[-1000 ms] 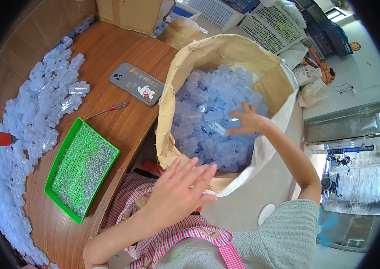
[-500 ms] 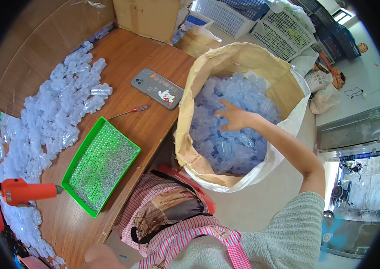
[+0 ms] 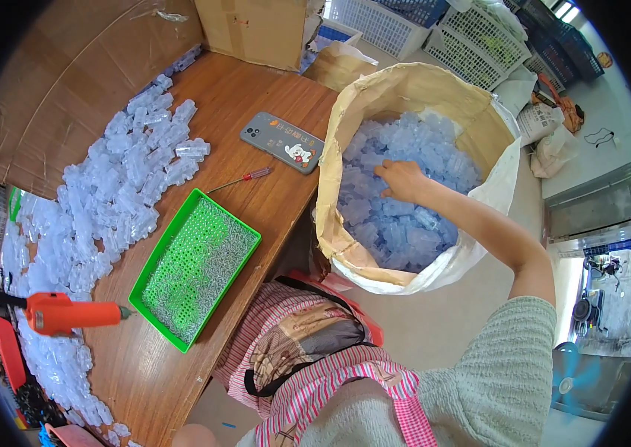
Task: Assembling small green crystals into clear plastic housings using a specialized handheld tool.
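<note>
- Nearest, the striped apron (image 3: 308,391) covers the person's lap; the left hand lies outside the picture, so its hold cannot be told.
- On the wooden table (image 3: 137,357), the green tray (image 3: 198,223) sits by the near edge, its raised walls apparently there to keep the small metal pieces (image 3: 230,257) from scattering.
- The orange power driver (image 3: 58,313) points toward the tray — probably kept within easy reach.
- The right hand (image 3: 399,181) reaches into the paper-lined sack (image 3: 490,145), fingers curled down onto the clear plastic pieces (image 3: 412,242); whether it grips one is hidden. The sack stands beside the table, likely so one arm can reach in.
- A screwdriver (image 3: 248,176) and a phone (image 3: 283,141) lie between tray and sack.
- Farther over, more clear pieces (image 3: 107,216) lie heaped against cardboard (image 3: 99,82) — seemingly a barrier holding them in.
- Beyond the sack, crates (image 3: 476,59) are stacked.
</note>
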A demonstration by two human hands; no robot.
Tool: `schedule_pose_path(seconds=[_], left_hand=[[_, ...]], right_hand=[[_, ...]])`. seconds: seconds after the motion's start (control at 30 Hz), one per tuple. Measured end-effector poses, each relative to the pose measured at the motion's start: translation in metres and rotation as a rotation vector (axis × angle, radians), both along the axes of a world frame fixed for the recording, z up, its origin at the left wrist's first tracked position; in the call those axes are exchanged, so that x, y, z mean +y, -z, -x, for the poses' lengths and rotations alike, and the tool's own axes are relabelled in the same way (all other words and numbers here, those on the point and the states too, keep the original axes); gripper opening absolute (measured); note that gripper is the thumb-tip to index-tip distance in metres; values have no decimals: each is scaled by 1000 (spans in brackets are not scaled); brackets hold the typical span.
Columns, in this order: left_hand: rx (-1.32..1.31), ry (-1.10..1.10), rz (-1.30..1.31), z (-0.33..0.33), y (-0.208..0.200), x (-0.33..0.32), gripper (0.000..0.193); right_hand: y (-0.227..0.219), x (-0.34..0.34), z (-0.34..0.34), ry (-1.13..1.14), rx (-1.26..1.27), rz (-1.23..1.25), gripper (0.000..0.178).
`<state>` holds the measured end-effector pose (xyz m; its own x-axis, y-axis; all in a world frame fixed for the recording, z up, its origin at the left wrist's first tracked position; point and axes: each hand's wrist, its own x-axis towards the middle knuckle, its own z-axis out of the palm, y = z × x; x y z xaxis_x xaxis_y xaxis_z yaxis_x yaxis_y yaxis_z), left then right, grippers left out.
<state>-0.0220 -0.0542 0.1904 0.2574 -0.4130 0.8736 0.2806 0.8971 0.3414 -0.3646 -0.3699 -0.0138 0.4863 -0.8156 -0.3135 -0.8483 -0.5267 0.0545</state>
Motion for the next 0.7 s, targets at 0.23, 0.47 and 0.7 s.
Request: schedule_pose_path(seconds=[0.23, 0.47, 0.7], left_hand=[[-99, -116, 110, -14, 6, -6, 40], [-124, -201, -752, -4, 43, -21, 31], [-80, 560, -1189, 27, 86, -92, 77]], right_hand=[[-18, -13, 18, -180, 61, 102, 25], [-99, 28, -3, 350, -823, -186, 26], [-157, 120, -76, -48, -1186, -296, 34]])
